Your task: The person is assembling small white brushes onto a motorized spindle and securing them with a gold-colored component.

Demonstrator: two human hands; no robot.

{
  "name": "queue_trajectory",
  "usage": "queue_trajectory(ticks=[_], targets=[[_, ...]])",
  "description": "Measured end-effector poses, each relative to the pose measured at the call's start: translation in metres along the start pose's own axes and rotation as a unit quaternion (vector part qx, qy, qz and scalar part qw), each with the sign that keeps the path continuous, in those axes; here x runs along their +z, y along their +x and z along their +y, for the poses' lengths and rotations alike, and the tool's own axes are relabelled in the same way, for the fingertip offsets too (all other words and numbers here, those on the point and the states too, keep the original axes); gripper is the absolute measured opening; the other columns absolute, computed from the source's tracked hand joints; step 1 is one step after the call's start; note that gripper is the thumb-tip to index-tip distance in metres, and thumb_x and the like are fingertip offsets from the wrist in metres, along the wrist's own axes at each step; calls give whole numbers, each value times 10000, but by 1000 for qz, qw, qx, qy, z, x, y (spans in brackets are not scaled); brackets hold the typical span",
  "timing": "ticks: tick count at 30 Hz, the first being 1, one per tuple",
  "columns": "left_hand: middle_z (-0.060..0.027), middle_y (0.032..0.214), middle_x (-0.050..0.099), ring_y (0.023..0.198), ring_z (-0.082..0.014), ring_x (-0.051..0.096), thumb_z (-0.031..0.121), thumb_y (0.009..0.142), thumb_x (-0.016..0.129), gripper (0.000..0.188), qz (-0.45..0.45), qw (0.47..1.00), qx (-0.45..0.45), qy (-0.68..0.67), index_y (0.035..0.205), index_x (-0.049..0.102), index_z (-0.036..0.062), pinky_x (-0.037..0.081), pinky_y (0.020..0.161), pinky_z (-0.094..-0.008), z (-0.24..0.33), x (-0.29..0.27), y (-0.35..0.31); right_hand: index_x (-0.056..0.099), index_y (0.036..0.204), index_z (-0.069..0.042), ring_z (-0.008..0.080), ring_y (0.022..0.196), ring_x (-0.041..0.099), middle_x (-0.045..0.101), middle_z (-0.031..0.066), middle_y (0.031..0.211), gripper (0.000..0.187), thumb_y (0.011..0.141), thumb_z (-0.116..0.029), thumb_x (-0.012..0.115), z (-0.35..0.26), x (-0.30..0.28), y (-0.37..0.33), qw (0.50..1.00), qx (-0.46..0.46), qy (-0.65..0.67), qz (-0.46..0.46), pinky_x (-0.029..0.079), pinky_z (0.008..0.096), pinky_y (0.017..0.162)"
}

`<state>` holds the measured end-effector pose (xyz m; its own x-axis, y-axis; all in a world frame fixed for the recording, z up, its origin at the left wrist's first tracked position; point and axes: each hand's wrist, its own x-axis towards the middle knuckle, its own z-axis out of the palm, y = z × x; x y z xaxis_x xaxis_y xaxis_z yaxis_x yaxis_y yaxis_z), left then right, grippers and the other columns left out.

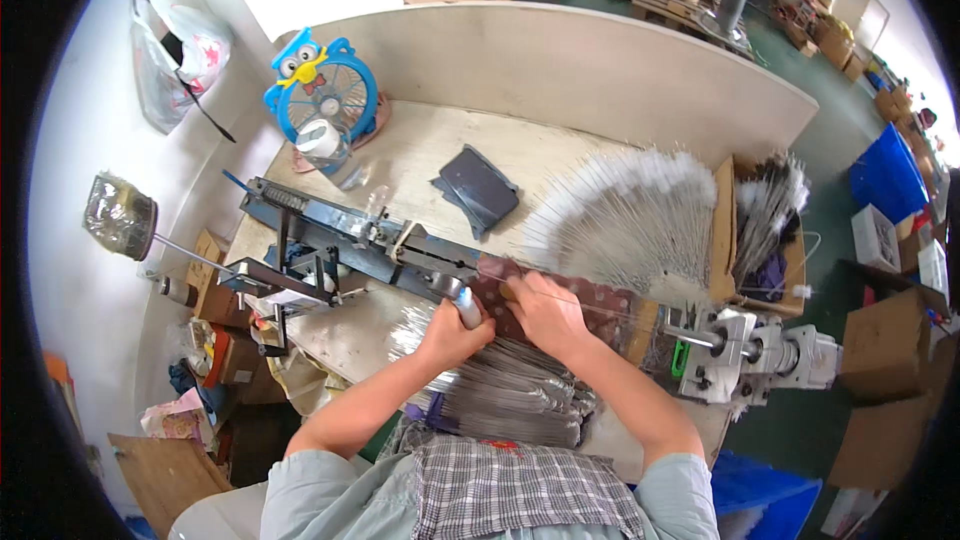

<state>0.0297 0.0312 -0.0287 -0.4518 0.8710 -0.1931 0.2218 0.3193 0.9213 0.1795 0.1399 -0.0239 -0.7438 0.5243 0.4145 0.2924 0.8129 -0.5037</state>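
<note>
My left hand (455,333) is closed around a pale white-and-blue cylindrical handle (467,309) beside the long dark metal bench machine (350,228). Just to its right, my right hand (547,310) has bent fingers over a brown dotted cloth (600,302), near the thin wire line running toward the motor end; what its fingertips hold, if anything, is hidden. A thick bundle of thin metal wires (510,390) lies in front of me under my forearms. Beyond the hands, white-tipped wire brushes (630,215) are fanned out on the table.
A silvery shaft assembly (765,348) stands at the table's right end, by a cardboard box (727,230) of brushes. A blue cartoon fan (325,90), a clear jar (322,143) and a dark flat pad (478,188) sit at the back. A low panel (580,60) borders the table.
</note>
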Motion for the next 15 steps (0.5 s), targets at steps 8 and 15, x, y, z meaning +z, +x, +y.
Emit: queue_trajectory(ticks=[8, 15], targets=[[-26, 787, 591, 686, -126, 589, 282, 869, 619, 241, 147, 870, -155, -444, 973, 556, 74, 498, 650, -266, -70, -108, -26, 573, 848, -46, 300, 766, 587, 561, 109, 806, 145, 761, -125, 658, -7, -31, -6, 994, 21, 65, -80, 495, 381, 636], [22, 745, 602, 659, -109, 557, 323, 849, 623, 214, 212, 821, -184, -497, 863, 622, 110, 462, 607, -260, -79, -145, -35, 593, 914, -43, 335, 754, 587, 573, 131, 825, 146, 783, -79, 646, -9, -26, -10, 994, 20, 81, -75, 494, 405, 635]])
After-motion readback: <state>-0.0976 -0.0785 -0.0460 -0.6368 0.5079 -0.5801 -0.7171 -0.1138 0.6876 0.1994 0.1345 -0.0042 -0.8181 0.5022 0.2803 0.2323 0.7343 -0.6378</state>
